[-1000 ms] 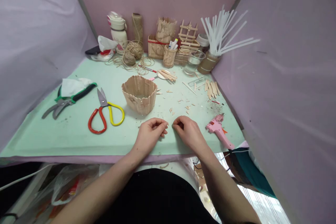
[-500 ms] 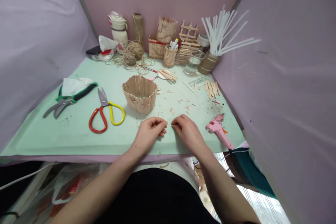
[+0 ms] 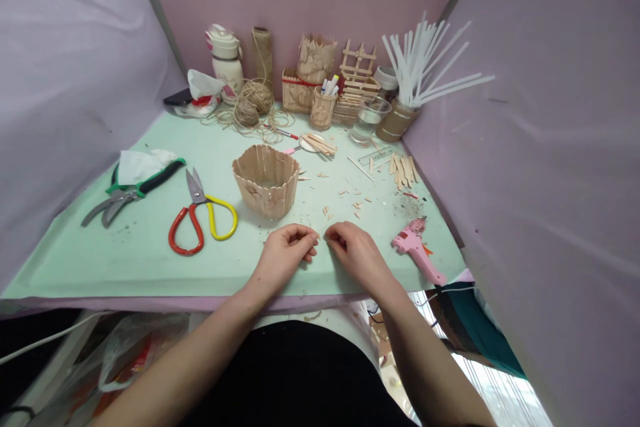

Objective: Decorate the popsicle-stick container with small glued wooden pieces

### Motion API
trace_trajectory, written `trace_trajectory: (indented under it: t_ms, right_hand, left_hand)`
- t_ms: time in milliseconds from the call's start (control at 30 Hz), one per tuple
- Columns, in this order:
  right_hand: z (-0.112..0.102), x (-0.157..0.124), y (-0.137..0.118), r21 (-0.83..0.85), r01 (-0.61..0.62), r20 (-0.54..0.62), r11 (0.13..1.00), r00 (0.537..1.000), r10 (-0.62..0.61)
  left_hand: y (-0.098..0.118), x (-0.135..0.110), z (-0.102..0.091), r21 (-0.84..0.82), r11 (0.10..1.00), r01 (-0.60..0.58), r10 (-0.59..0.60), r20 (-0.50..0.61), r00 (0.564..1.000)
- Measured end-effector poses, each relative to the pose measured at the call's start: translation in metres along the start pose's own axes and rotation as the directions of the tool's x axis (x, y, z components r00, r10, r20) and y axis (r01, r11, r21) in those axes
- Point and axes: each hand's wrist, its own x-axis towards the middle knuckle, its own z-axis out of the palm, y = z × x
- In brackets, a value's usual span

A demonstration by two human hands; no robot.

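Note:
Close to the table's front edge, my left hand (image 3: 290,245) is closed in a pinch, with a tiny pale bit at the fingertips too small to name. Just to its right, my right hand (image 3: 353,247) is pinched too, and whatever it holds is hidden. A small gap separates the fingertips. Behind my left hand stands a wooden basket (image 3: 266,193) made of craft-stick pieces with a wavy rim. Small wood chips (image 3: 327,212) lie just beyond my hands. Scissors (image 3: 200,207) with one red and one yellow handle rest left of the basket.
A pink glue gun (image 3: 417,250) lies at the right. Green-handled pruning shears (image 3: 127,195) lie at the left under a tissue. Along the back are twine (image 3: 255,99), a clear cup of water (image 3: 369,120), craft-stick containers (image 3: 317,60) and white glue sticks (image 3: 417,67). Short stick pieces (image 3: 403,170) lie right.
The fingertips of my right hand have shifted very slightly left, toward my left hand. Everything on the table stays in place.

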Motion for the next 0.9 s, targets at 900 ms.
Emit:
trace_trajectory:
  t_ms: [900]
  right_hand:
    - [0.000, 0.004, -0.009, 0.677, -0.281, 0.037, 0.681, 0.936, 0.349]
  left_hand:
    - [0.013, 0.007, 0.000, 0.056, 0.998, -0.011, 0.008, 0.054, 0.998]
